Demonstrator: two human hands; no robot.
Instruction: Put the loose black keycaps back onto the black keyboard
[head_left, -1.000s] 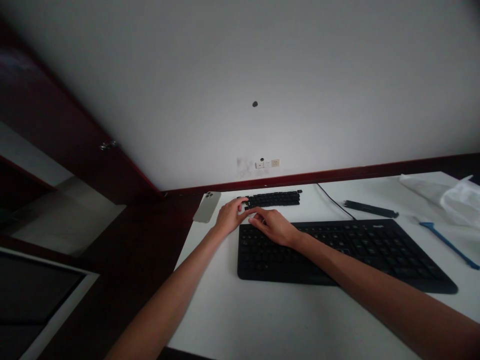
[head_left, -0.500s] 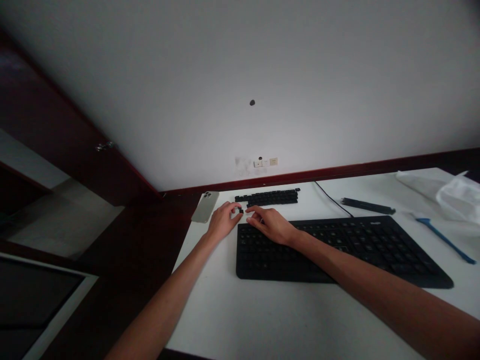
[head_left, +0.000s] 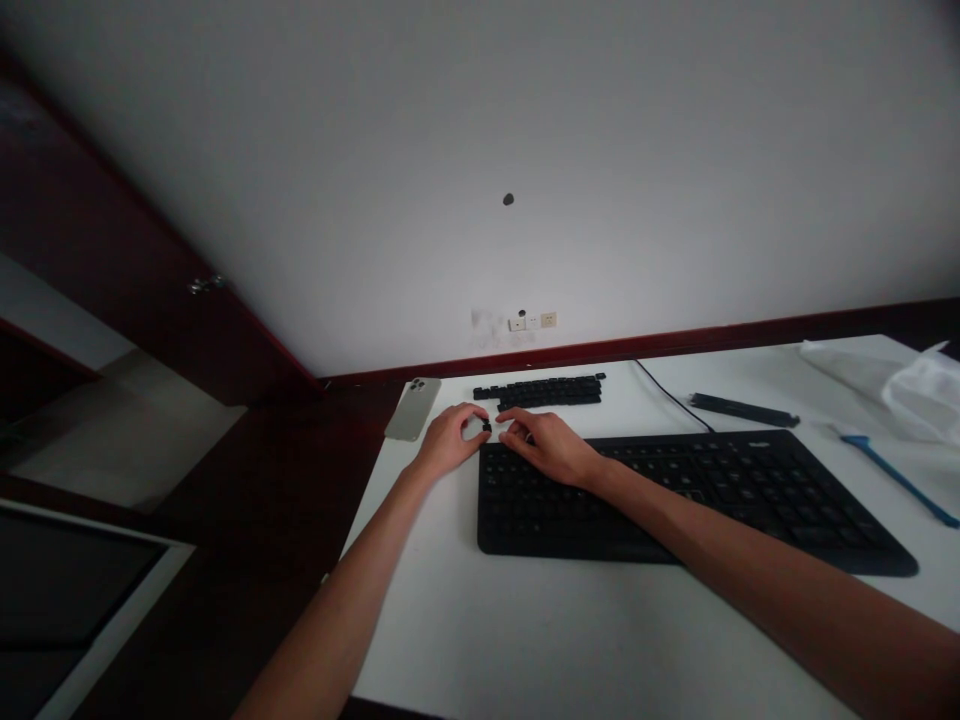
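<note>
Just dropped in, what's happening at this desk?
A person's left hand has thumb and finger around small black pieces; whether it grips them is unclear. The right hand, thumb and finger apart, is beside them, over the black keyboard. Rows of what look like black keycaps lie beyond.

Your arms are bare as far as they show: the left forearm (head_left: 366, 582) toward seven o'clock and the right forearm (head_left: 720, 555) toward four o'clock. Each is long and smooth in outline, broader near the edge of view and tapering to a slim wrist. Your left hand (head_left: 448, 438) and right hand (head_left: 553, 447) are bare as well, with slender fingers. Among your right fingers sits a small spot (head_left: 529, 438), too tiny to tell whether you wear a ring there.
</note>
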